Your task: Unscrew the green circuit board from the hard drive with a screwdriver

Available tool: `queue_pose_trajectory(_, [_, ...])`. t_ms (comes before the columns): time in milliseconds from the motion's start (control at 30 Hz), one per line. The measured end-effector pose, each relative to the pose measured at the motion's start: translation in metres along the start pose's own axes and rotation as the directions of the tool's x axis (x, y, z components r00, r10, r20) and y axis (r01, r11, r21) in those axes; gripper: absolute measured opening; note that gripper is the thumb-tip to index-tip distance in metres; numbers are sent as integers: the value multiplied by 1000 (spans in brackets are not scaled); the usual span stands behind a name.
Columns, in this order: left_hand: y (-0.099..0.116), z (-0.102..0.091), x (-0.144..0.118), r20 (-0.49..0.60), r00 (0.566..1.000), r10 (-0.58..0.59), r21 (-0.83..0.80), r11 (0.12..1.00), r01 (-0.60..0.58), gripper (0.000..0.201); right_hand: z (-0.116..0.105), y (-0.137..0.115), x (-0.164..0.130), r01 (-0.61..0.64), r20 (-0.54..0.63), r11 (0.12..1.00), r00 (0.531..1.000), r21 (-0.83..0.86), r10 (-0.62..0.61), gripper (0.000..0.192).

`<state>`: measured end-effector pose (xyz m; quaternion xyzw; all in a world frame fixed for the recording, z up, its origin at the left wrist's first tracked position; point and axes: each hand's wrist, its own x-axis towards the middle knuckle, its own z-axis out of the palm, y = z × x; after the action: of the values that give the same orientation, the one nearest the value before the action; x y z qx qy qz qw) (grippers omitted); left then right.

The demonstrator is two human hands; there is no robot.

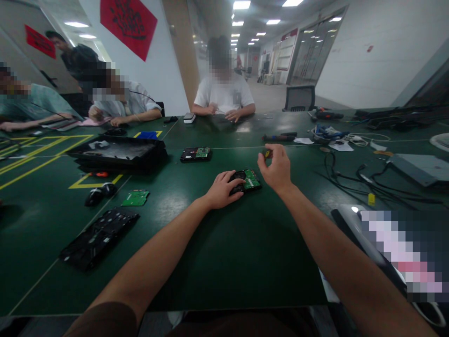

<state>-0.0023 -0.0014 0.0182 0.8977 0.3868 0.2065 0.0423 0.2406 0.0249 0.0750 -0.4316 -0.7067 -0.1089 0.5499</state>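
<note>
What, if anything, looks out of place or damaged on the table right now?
Nothing looks spilled or visibly damaged. The untidiest spot seems to be right of the right hand: black cables lie in a loose tangle beside the grey metal box. At the drive under the left hand, nothing stands out.

Dim overall; bright ceiling panels [242,5], soft glare on the table [228,262]; edges stretch, perhaps slightly blurred.
</note>
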Motion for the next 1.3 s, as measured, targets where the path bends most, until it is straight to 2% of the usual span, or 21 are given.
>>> queue_pose_trajectory(333, [-1, 1, 0, 0, 1000, -5, 2, 1000, 5, 49, -5, -8, 4, 16, 27, 1000, 999, 24, -17, 27])
queue_pose_trajectory(600, [-3, 3, 0, -6, 1000, 10, 11, 1000, -10, 50, -3, -1, 4, 7, 31, 997, 999, 71, -9, 30])
queue_pose_trajectory(733, [-1, 0, 0, 0, 1000, 4, 11, 1000, -4, 49, -4, -2, 3, -26, 22, 998, 999, 53, 25, 30])
queue_pose_trajectory(900, [0, -1, 0, 1, 1000, 3, -3, 1000, -3, 49, -2, 0, 2, 7, 20, 998, 1000, 59, -9, 31])
queue_pose_trajectory(1033, [0, -1, 0, 0, 1000, 3, -6, 1000, -3, 49, 1, 2, 1, -14, 44, 999, 999, 52, 12, 34])
queue_pose_trajectory(1300, [-1, 0, 0, -9, 1000, 10, 0, 1000, -10, 49, -6, -5, 4, -9, 35, 1000, 999, 19, 8, 31])
